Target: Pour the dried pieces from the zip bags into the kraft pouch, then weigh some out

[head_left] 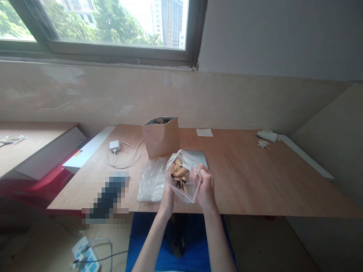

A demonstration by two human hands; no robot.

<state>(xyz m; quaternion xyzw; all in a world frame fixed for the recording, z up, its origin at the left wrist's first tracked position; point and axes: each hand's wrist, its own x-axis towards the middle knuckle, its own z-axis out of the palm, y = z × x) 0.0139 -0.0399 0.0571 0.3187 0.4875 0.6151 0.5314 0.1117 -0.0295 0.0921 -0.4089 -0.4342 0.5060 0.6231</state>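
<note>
My left hand (167,198) and my right hand (206,187) both grip a transparent zip bag (190,177) above the near edge of the wooden table (249,177). Brown dried pieces, possibly mushroom slices (178,172), lie inside the bag. My right hand pinches its upper edge, and my left hand holds its lower side. Behind the hands stands a brown kraft paper bag (161,138) with dark contents at its open top. A flattened plastic bag (151,180) lies just left of my left hand.
A white charger (115,146) with a coiled cable lies at the table's left. A silver tablet or laptop (198,155) sits partly behind the bag. A blurred patch (109,194) covers something at the near edge. White paper (204,132) and cloth (267,136) lie further back.
</note>
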